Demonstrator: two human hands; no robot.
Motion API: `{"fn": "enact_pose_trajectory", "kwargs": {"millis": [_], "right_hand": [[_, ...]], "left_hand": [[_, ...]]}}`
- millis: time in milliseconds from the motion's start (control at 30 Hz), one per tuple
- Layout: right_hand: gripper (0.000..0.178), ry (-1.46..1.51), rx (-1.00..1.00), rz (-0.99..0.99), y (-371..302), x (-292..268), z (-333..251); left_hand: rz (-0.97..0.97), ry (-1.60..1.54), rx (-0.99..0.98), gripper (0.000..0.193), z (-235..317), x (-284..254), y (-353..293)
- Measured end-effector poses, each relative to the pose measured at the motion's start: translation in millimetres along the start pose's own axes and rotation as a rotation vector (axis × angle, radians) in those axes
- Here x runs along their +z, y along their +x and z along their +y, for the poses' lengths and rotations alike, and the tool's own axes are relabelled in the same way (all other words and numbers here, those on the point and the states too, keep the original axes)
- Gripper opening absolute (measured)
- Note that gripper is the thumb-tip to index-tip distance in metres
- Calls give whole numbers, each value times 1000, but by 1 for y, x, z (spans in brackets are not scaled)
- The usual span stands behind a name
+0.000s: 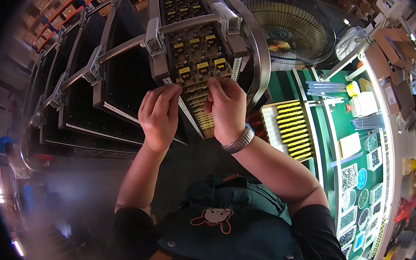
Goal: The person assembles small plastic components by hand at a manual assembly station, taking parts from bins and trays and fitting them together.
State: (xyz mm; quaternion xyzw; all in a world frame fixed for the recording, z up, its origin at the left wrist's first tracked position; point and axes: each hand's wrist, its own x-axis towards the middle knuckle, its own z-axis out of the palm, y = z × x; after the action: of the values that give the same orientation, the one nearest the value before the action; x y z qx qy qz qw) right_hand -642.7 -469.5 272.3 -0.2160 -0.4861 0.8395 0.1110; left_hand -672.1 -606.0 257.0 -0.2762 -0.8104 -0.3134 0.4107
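A circuit board (pixel 199 52) with yellow block-shaped parts lies at the top of a metal-framed rack (pixel 158 61), between its slotted side rails. Under it, the edges of several more boards (pixel 204 114) show in a stack of slots. My left hand (pixel 158 116) is closed, its fingertips pinched at the left end of the board's near edge. Farther right along that edge, my right hand (pixel 230 111), with a metal watch band (pixel 240 139) at the wrist, pinches the board between thumb and bent fingers. My fingers partly cover the edge there.
Black slotted racks (pixel 120 63) stand to the left. A large floor fan (pixel 291 31) is beyond on the right. The green workbench (pixel 335 141) holds a tray of yellow parts (pixel 292 130) and several small component bins (pixel 350 177). Shelves of cartons (pixel 55 10) line the far left.
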Motion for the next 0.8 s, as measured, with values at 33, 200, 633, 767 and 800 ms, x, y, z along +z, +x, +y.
{"fn": "enact_pose_trajectory", "kwargs": {"millis": [33,200,633,767,800], "right_hand": [[17,-15,6,-1,2,1,-1],[20,-65,32,4,12,5,-3],[27,-58,73,-32,17,0,2],[27,-84,106,-82,-14,-40,-4],[26,-90,76,-118,-23,-57,-3]], "left_hand": [[6,5,-33,20,0,1,0],[35,45,-104,19,-3,8,3],[-245,-236,-49,20,36,-22,-49],[-701,-559,-146,14,72,-12,-100],[-721,-595,-130,14,76,-4,-115]]}}
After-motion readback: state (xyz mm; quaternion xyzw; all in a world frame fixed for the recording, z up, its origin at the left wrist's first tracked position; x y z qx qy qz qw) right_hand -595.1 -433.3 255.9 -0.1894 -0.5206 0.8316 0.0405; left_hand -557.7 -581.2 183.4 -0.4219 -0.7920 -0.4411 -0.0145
